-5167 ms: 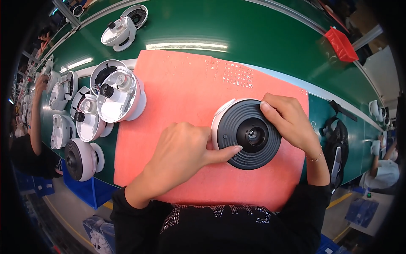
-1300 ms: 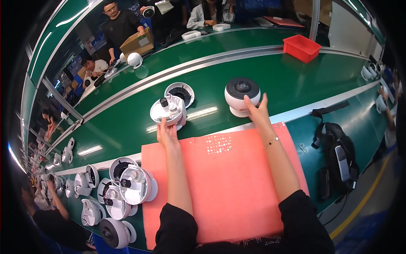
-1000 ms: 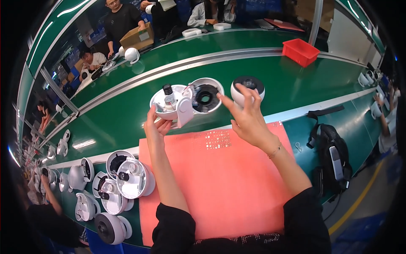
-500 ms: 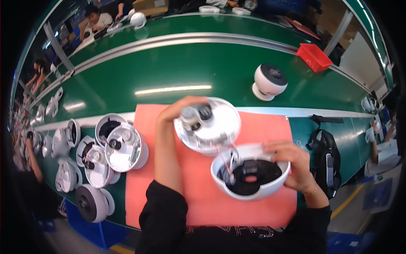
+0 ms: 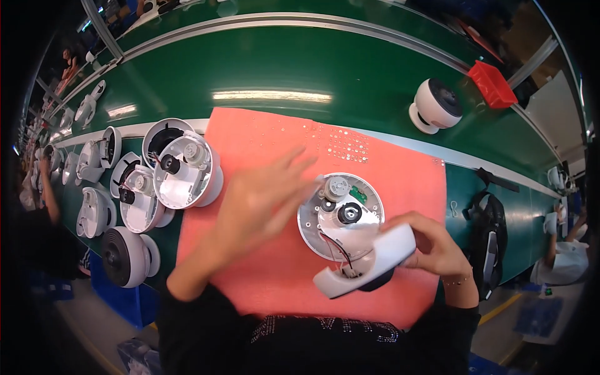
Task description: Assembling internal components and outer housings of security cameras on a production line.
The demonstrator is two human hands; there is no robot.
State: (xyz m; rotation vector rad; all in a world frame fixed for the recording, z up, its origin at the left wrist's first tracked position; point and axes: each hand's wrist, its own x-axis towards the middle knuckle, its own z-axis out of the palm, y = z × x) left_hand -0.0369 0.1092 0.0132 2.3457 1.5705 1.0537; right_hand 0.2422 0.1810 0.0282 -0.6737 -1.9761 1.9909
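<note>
1. Right hand point(image 5: 431, 247): fingers curled around the white shell point(image 5: 369, 262), gripping its far end; the shell is tilted, its long axis running from lower left up to the right, open side turned toward the person.
2. Wires point(image 5: 334, 247): run from the shell to the disc point(image 5: 340, 215), which lies flat on the pink mat point(image 5: 250, 275), just left of the right hand, motor side up.
3. Left hand point(image 5: 262, 203): open, fingers spread and blurred, holding nothing, fingertips just beside the disc's left rim.
4. Left of the left hand: stacked white housings point(image 5: 184, 172).
5. Farthest, beyond the right hand: assembled unit point(image 5: 434, 105) on the green belt point(image 5: 281, 62).
</note>
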